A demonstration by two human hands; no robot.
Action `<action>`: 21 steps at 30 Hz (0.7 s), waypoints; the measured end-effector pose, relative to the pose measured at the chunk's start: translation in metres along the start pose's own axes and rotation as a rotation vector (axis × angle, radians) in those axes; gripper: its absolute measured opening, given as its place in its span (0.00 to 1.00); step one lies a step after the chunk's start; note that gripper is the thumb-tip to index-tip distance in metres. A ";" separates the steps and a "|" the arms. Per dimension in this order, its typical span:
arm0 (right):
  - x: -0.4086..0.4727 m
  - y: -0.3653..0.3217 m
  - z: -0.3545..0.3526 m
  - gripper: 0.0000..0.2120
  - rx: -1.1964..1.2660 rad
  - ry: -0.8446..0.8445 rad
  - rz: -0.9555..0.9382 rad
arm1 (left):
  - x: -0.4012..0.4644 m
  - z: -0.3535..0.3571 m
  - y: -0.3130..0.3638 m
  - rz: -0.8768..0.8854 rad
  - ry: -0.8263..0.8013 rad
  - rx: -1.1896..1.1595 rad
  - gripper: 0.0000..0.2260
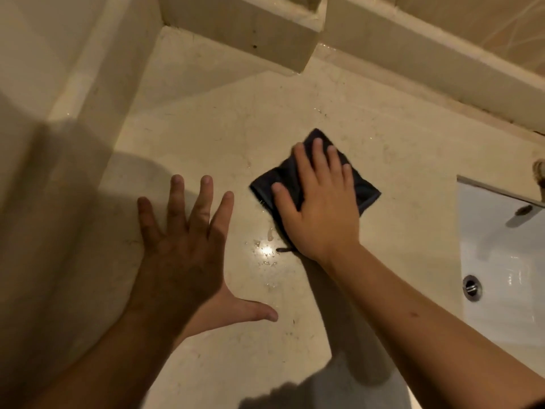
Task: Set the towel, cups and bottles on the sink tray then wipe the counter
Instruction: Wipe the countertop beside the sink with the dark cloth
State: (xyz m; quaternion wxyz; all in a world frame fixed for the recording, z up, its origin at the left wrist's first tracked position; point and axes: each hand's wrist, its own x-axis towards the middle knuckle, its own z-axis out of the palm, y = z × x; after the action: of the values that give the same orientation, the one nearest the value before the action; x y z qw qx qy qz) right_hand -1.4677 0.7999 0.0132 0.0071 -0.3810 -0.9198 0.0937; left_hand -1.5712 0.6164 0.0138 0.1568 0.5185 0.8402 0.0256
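Note:
A dark folded cloth (365, 188) lies flat on the beige stone counter (206, 119). My right hand (318, 202) presses down on the cloth with its fingers spread over it. My left hand (191, 249) rests flat on the counter to the left of the cloth, fingers wide apart, holding nothing. A few water drops (267, 249) glisten on the counter between the two hands. No towel, cups, bottles or tray are in view.
A white sink basin (501, 261) with a metal drain (472, 286) sits at the right. A faucet spout (528, 208) reaches over it. A raised stone ledge (250, 31) runs along the back. A wall (44, 113) closes the left side.

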 end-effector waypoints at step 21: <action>-0.123 0.119 -0.018 0.37 0.034 -0.116 0.196 | 0.046 -0.016 -0.005 -0.188 0.002 0.050 0.71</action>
State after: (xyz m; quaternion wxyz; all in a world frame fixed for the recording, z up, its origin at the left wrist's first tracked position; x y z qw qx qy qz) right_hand -1.2954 0.7987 0.0173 -0.0490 -0.4629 -0.8752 0.1317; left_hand -1.5992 0.6569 0.0172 0.1447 0.4410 0.8857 -0.0098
